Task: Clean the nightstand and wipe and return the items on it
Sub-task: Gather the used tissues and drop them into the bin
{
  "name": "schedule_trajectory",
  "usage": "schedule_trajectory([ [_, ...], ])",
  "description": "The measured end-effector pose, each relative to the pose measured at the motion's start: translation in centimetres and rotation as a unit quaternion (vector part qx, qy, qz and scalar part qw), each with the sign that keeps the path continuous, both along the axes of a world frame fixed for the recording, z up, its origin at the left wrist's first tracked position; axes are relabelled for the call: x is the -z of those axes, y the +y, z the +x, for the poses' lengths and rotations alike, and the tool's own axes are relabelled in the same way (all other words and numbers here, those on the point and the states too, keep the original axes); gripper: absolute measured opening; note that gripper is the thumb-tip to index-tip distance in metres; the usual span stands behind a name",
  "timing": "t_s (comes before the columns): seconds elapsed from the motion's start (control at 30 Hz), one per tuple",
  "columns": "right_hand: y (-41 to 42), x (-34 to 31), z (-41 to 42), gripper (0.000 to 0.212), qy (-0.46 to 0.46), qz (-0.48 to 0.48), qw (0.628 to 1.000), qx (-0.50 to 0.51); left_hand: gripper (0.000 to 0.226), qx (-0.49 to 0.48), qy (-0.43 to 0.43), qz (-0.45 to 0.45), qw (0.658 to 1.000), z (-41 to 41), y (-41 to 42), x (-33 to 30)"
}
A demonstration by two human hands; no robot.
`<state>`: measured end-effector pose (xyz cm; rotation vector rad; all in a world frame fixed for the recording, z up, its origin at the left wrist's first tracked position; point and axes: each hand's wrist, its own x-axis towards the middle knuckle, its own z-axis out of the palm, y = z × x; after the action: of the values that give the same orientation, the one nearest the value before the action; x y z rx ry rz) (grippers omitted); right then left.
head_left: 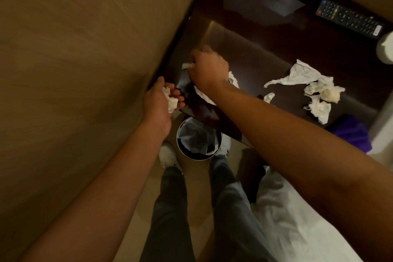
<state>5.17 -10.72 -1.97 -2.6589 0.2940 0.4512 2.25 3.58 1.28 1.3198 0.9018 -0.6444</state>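
Right hand [207,68] pinches tissue [188,65] on dark nightstand [265,53], left edge. Left hand [162,100] cups crumpled wad [171,100] over bin [198,138] (more tissues [306,87] lie near remote [349,19]).

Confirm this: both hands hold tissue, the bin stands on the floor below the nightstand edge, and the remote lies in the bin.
Wrong on the remote: the head view shows it on the nightstand, far side. Left hand, right hand and bin are as stated.

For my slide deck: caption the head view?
Both hands gather crumpled tissues off a dark nightstand above a bin.
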Motion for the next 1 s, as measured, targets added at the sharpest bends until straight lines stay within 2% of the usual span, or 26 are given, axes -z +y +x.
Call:
schedule_trajectory([
  [0.07,0.0,-0.1,-0.1,0.016,0.017,0.019,1.0,0.015,0.032,0.02,0.011,0.024,0.999,0.1,0.1,0.2],
  [0.17,-0.6,-1.4,-1.1,0.015,0.01,0.104,0.991,0.084,0.028,0.019,0.023,0.035,0.999,0.3,-0.4,0.4],
  [0.27,-0.6,-3.6,-3.3,0.008,-0.044,0.167,0.978,0.114,0.025,-0.01,0.04,-0.017,0.999,0.7,-1.5,0.3],
  [0.33,-0.2,-4.6,-5.1,0.006,-0.062,0.177,0.976,0.112,0.025,-0.023,0.05,-0.063,0.996,0.7,-2.5,0.0],
  [0.43,0.4,-5.1,-7.5,0.014,-0.074,0.165,0.979,0.097,0.028,0.006,0.017,-0.074,0.997,0.2,-3.8,-0.1],
  [0.5,0.5,-5.1,-8.6,0.018,-0.079,0.168,0.979,0.087,0.029,0.022,-0.008,-0.038,0.999,-0.2,-4.3,0.1],
  [0.57,0.3,-5.3,-9.4,0.018,-0.109,0.218,0.963,0.114,0.031,0.024,-0.003,-0.011,1.0,-0.4,-4.3,0.5],
  [0.63,-0.6,-5.2,-9.9,0.02,-0.138,0.241,0.948,0.156,0.035,0.008,0.025,-0.038,0.999,-0.5,-4.0,0.9],
  [0.7,-2.2,-4.5,-10.0,0.029,-0.131,0.178,0.959,0.176,0.04,0.02,0.042,-0.063,0.997,-0.7,-3.6,1.2],
  [0.8,-4.8,-3.0,-9.7,0.049,-0.029,0.055,0.985,0.161,0.042,0.05,0.044,-0.058,0.996,-1.1,-3.3,1.5],
  [0.9,-5.4,-2.2,-9.5,0.069,0.048,0.009,0.99,0.13,0.039,0.057,0.05,-0.04,0.996,-1.4,-3.4,1.6],
  [1.0,-4.6,-1.6,-9.5,0.08,0.062,-0.02,0.994,0.093,0.037,0.056,0.057,-0.022,0.997,-1.8,-3.5,1.7],
])
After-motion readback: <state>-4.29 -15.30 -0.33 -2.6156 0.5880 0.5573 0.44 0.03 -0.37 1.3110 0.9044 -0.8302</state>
